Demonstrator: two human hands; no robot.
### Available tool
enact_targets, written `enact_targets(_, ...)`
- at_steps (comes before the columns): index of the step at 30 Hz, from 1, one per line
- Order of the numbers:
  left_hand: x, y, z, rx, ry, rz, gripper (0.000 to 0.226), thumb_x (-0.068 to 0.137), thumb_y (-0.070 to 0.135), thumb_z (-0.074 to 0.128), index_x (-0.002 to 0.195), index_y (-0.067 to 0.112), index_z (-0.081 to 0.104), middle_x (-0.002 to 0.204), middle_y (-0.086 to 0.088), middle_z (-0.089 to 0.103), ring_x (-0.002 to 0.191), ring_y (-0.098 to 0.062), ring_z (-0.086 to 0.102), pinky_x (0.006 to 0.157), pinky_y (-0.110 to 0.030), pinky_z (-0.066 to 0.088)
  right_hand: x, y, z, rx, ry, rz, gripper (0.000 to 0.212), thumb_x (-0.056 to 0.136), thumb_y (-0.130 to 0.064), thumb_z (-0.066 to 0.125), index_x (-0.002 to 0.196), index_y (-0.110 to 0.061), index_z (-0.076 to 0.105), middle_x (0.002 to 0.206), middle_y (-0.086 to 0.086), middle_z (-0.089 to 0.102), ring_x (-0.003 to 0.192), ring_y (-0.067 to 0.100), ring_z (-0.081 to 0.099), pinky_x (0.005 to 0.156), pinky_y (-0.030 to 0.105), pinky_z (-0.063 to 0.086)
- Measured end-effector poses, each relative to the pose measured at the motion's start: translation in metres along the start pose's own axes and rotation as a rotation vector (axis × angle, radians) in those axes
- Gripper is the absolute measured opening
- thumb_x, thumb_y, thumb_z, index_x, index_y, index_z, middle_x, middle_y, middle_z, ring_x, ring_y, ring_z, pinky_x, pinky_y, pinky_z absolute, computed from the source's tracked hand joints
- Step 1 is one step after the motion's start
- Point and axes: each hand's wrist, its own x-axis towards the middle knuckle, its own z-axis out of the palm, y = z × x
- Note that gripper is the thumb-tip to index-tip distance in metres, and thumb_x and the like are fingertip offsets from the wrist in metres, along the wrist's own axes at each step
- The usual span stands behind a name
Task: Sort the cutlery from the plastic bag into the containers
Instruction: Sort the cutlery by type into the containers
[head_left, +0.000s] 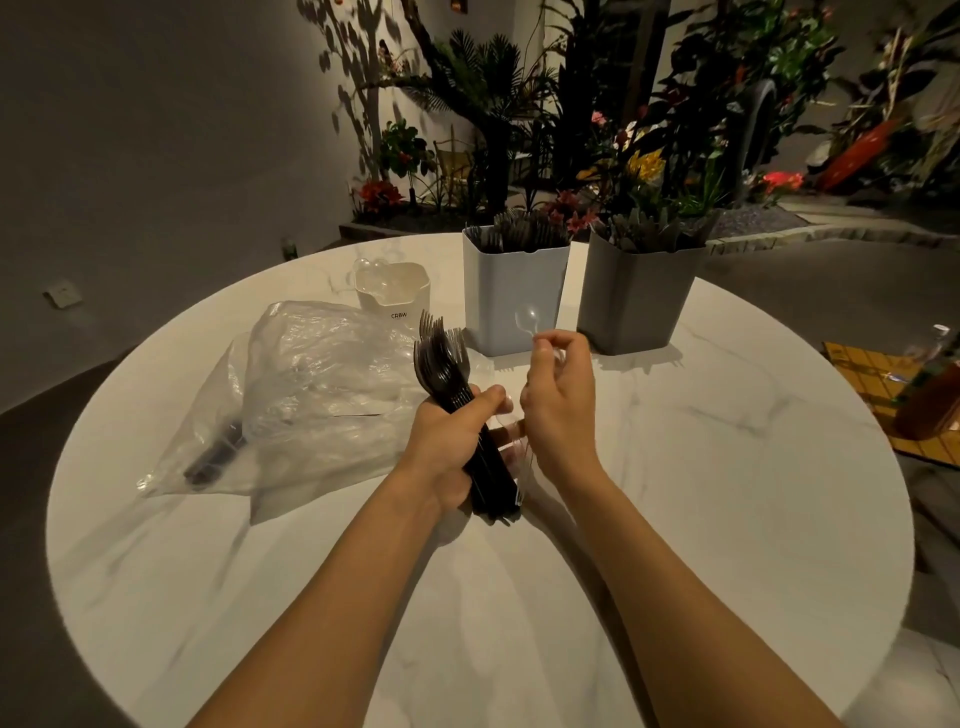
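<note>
Head view: the left hand (448, 441) has its fingers (491, 397) curled tight round a bundle of black forks (440, 358). Their tines point up and away, and their handles stick out below the palm. A few clear handles (521, 475) lie against the right side of the bundle; whether they are spoons or something else cannot be told.

The right hand (561, 410) is just beside it, almost touching. Its thumb and fingertips are closed narrowly in a pinch on the stem of a clear spoon (527, 318), whose bowl stands upright in front of the pale bin (511, 296).

Three containers stand at the far side of the round marble surface (701, 519). A small white cup (402, 296) on the left holds clear spoons. The pale bin in the middle is packed with dark cutlery, and a grey bin (634, 301) just to its right is also full of dark pieces.

The bag (291, 395) lies crumpled to the left of the hands. It holds clear cutlery and a few dark pieces near its near end. Plants (649, 130) fill the background beyond the bins.
</note>
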Motion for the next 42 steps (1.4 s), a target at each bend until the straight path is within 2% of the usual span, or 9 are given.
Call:
enact_targets(3, -0.001, -0.001, 0.002, 0.085, 0.025, -0.004, 0.015, 0.097, 0.017, 0.070, 0.099, 0.005, 0.062, 0.096, -0.011, 0.073, 0.075, -0.027, 0.074, 0.060, -0.036, 0.057, -0.007, -0.002, 0.002, -0.089, 0.020, -0.023, 0.006, 0.108, -0.028, 0.043, 0.113, -0.028, 0.046, 0.095, -0.021, 0.056, 0.087, -0.005, 0.060, 0.067, 0.006, 0.048)
enact_targets(6, 0.001, -0.007, 0.005, 0.146, 0.029, 0.006, 0.016, 0.096, 0.019, 0.071, 0.097, 0.003, 0.068, 0.092, -0.014, 0.074, 0.087, -0.032, 0.073, 0.066, -0.037, 0.060, -0.007, 0.000, 0.004, -0.140, 0.056, -0.038, 0.010, 0.108, -0.029, 0.042, 0.118, -0.028, 0.044, 0.090, -0.025, 0.054, 0.085, -0.019, 0.056, 0.060, 0.006, 0.047)
enact_targets(12, 0.001, -0.016, 0.010, 0.101, 0.064, 0.007, 0.023, 0.097, 0.018, 0.070, 0.104, -0.004, 0.071, 0.093, -0.019, 0.076, 0.089, -0.033, 0.075, 0.080, -0.047, 0.063, -0.006, -0.001, 0.009, -0.165, 0.050, -0.009, 0.024, 0.108, -0.032, 0.040, 0.131, -0.026, 0.042, 0.090, -0.025, 0.052, 0.080, 0.002, 0.061, 0.063, 0.009, 0.046)
enact_targets(16, 0.001, -0.019, 0.012, 0.132, 0.077, 0.019, 0.021, 0.100, 0.019, 0.065, 0.106, 0.000, 0.072, 0.094, -0.018, 0.076, 0.094, -0.032, 0.075, 0.080, -0.044, 0.063, -0.005, 0.004, 0.008, -0.090, 0.002, 0.058, 0.018, 0.109, -0.032, 0.037, 0.119, -0.022, 0.048, 0.089, -0.011, 0.058, 0.078, 0.008, 0.058, 0.068, 0.020, 0.048)
enact_targets(21, 0.001, -0.017, 0.014, 0.159, 0.089, 0.038, 0.021, 0.100, 0.023, 0.066, 0.111, 0.006, 0.069, 0.098, -0.015, 0.074, 0.098, -0.033, 0.073, 0.085, -0.049, 0.062, -0.005, -0.001, 0.006, -0.007, -0.014, 0.078, 0.010, 0.108, -0.029, 0.040, 0.110, -0.023, 0.048, 0.087, -0.006, 0.057, 0.078, 0.010, 0.058, 0.062, 0.014, 0.051)
enact_targets(26, 0.007, -0.001, 0.003, 0.052, 0.097, 0.086, 0.010, 0.098, 0.015, 0.068, 0.098, 0.006, 0.063, 0.086, -0.007, 0.068, 0.080, -0.024, 0.077, 0.076, -0.042, 0.062, -0.004, -0.007, -0.004, -0.083, -0.173, 0.039, 0.020, 0.109, -0.026, 0.040, 0.114, -0.016, 0.057, 0.095, -0.006, 0.059, 0.074, 0.012, 0.063, 0.059, 0.014, 0.053)
enact_targets(31, 0.010, 0.008, -0.006, -0.024, 0.170, 0.183, 0.009, 0.098, 0.012, 0.067, 0.100, 0.004, 0.065, 0.083, -0.007, 0.069, 0.068, -0.018, 0.073, 0.059, -0.031, 0.057, -0.008, -0.003, -0.003, -0.250, -0.376, -0.027, 0.021, 0.107, -0.033, 0.047, 0.116, -0.030, 0.065, 0.103, -0.014, 0.067, 0.087, 0.010, 0.069, 0.082, 0.030, 0.060)
enact_targets(37, 0.015, 0.008, -0.011, 0.022, 0.202, 0.277, 0.010, 0.098, 0.012, 0.067, 0.091, 0.005, 0.064, 0.058, -0.003, 0.057, 0.050, -0.013, 0.052, 0.054, -0.028, 0.048, -0.015, -0.009, -0.002, -0.283, -0.501, 0.050, 0.021, 0.108, -0.035, 0.042, 0.101, -0.027, 0.060, 0.089, -0.013, 0.061, 0.076, 0.010, 0.060, 0.067, 0.022, 0.052)
enact_targets(42, 0.015, 0.005, -0.012, 0.044, 0.180, 0.332, 0.012, 0.097, 0.014, 0.070, 0.104, 0.004, 0.071, 0.087, -0.006, 0.078, 0.070, -0.015, 0.071, 0.065, -0.028, 0.056, -0.017, -0.010, -0.006, -0.246, -0.609, 0.164, 0.030, 0.106, -0.040, 0.045, 0.105, -0.013, 0.058, 0.082, 0.000, 0.058, 0.067, 0.009, 0.052, 0.058, 0.020, 0.043)
